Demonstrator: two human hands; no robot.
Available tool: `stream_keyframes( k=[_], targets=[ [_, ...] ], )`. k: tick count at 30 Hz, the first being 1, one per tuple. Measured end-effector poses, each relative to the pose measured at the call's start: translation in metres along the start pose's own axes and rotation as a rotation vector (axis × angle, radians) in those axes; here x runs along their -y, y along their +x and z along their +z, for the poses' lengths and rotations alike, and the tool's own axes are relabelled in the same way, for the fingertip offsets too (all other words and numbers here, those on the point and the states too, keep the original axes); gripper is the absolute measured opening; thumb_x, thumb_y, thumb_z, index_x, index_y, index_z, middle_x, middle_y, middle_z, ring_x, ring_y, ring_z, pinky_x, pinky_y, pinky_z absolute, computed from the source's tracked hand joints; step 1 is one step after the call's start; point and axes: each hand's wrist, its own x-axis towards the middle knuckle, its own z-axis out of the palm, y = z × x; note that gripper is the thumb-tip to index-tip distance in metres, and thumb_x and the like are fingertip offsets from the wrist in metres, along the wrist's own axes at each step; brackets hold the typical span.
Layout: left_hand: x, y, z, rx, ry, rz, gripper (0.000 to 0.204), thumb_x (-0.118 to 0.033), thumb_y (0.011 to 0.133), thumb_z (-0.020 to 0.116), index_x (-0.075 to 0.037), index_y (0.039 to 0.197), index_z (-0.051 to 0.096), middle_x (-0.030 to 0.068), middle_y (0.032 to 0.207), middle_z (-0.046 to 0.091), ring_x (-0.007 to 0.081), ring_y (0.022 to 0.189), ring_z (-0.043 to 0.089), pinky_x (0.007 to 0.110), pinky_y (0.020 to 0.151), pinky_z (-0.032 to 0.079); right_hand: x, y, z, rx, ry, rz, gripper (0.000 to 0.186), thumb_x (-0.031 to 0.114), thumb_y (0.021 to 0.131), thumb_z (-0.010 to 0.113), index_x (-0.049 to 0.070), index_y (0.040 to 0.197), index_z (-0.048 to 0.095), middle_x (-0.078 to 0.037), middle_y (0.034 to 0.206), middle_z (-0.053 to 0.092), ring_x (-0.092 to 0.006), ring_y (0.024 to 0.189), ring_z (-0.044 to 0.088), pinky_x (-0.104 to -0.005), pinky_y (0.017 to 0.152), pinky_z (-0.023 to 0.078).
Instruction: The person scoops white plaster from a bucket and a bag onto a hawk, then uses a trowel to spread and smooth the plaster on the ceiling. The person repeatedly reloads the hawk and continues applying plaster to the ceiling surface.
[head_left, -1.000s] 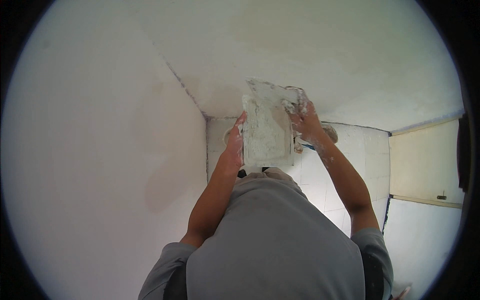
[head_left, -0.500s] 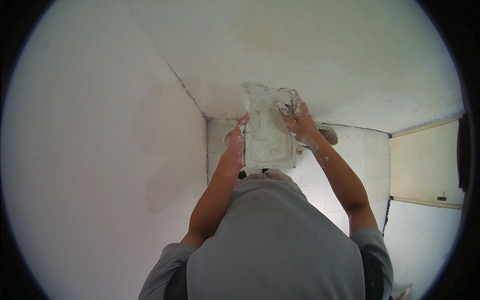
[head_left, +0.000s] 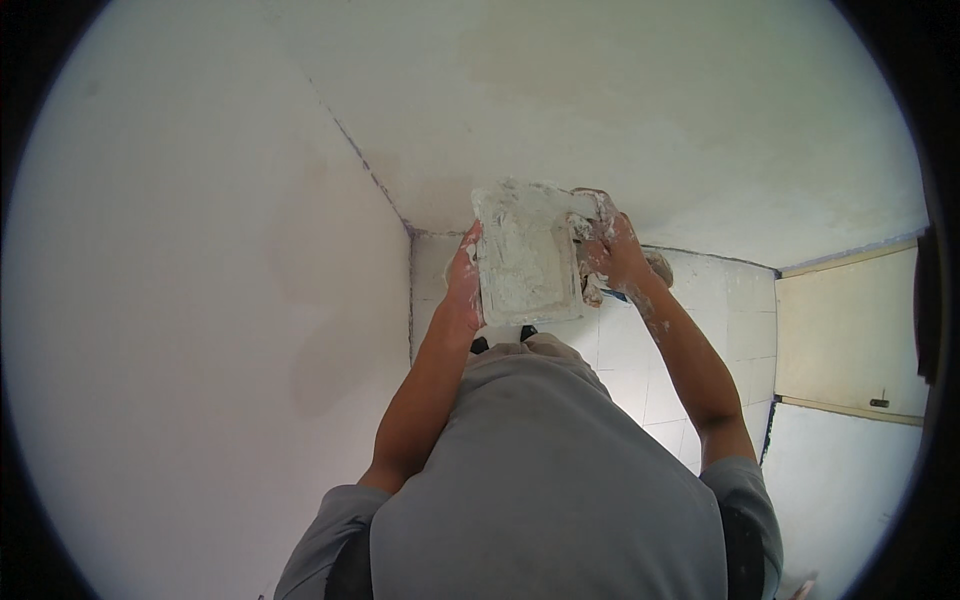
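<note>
A pale rectangular tray (head_left: 530, 318), smeared with white plaster, is held up in front of my body. My left hand (head_left: 463, 285) grips its left long side; the fingers underneath are hidden. At the tray's far right corner my right hand (head_left: 615, 250), caked with white paste, is closed on what looks like a putty knife (head_left: 555, 200). Its plaster-coated blade lies across the far end of the tray and blends with the paste there. The knife's handle is hidden in the hand.
A pale wall (head_left: 180, 280) rises on the left and another wall (head_left: 620, 110) ahead, meeting at a dark cracked corner line. Below are white floor tiles (head_left: 730, 320), a brownish round object (head_left: 660, 268) partly behind my right wrist, and my dark shoes (head_left: 528, 332). Cream door panel (head_left: 850, 330) at right.
The tray has shifted slightly left and its near edge has risen in view. My right hand has turned and moved a little right and down, off the tray's middle toward its right edge.
</note>
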Motion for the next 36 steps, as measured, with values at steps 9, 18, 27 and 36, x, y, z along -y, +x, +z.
stream_keyframes(
  k=[9, 18, 27, 36],
  targets=[
    [0.001, 0.002, -0.007, 0.03, 0.021, -0.002, 0.06, -0.051, 0.097, 0.041, -0.006, 0.137, 0.045, 0.0172, 0.127, 0.058, 0.031, 0.109, 0.063, 0.049, 0.091, 0.054, 0.004, -0.008, 0.016, -0.067, 0.261, -0.047, 0.059, 0.019, 0.091, 0.058, 0.007, 0.143, 0.032, -0.027, 0.123, 0.048, -0.0347, 0.109, 0.052, -0.0424, 0.094, 0.046],
    [-0.001, 0.01, -0.022, 0.096, 0.007, -0.083, 0.064, -0.055, 0.095, 0.041, -0.006, 0.137, 0.046, 0.0157, 0.129, 0.057, 0.0303, 0.111, 0.061, 0.048, 0.094, 0.052, 0.002, -0.006, 0.018, 0.057, -0.247, -0.147, 0.065, 0.018, 0.091, 0.06, 0.011, 0.148, 0.028, -0.025, 0.119, 0.049, -0.0328, 0.111, 0.052, -0.0399, 0.09, 0.048],
    [-0.005, 0.013, -0.023, 0.173, -0.038, -0.103, 0.063, -0.054, 0.095, 0.042, -0.005, 0.135, 0.048, 0.0157, 0.127, 0.059, 0.0303, 0.111, 0.061, 0.047, 0.095, 0.051, 0.042, 0.005, 0.015, -0.015, 0.112, 0.112, 0.064, 0.018, 0.092, 0.06, 0.012, 0.148, 0.029, -0.024, 0.123, 0.049, -0.0358, 0.118, 0.049, -0.0435, 0.1, 0.042],
    [0.0, 0.018, -0.033, 0.065, 0.009, -0.053, 0.062, -0.053, 0.095, 0.043, -0.006, 0.136, 0.047, 0.0153, 0.126, 0.059, 0.0309, 0.111, 0.061, 0.048, 0.095, 0.05, 0.045, 0.011, 0.008, 0.2, 0.442, -0.119, 0.059, 0.02, 0.095, 0.059, 0.01, 0.146, 0.031, -0.019, 0.128, 0.05, -0.0257, 0.115, 0.051, -0.0356, 0.095, 0.046]
  ],
)
